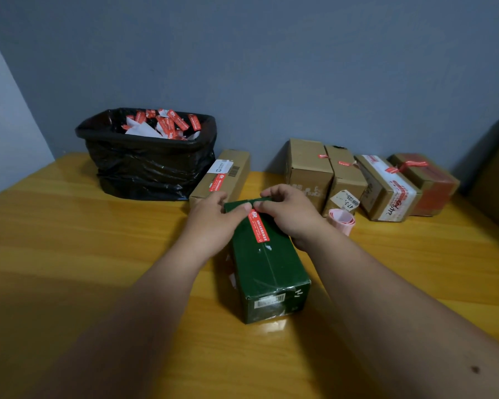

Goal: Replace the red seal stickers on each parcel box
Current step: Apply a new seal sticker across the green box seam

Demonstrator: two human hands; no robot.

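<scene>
Both hands hide the far end of the green box (267, 260), so the top tip of its red seal sticker (259, 226) can't be made out; the left hand (213, 217) and right hand (288, 211) each pinch at that end, thumbs meeting on the sticker. The box lies lengthwise on the desk (84, 240). Beyond, a black bin bag (147, 168) holds crumpled red stickers and white backing, with brown parcels (343, 177) along the wall.
</scene>
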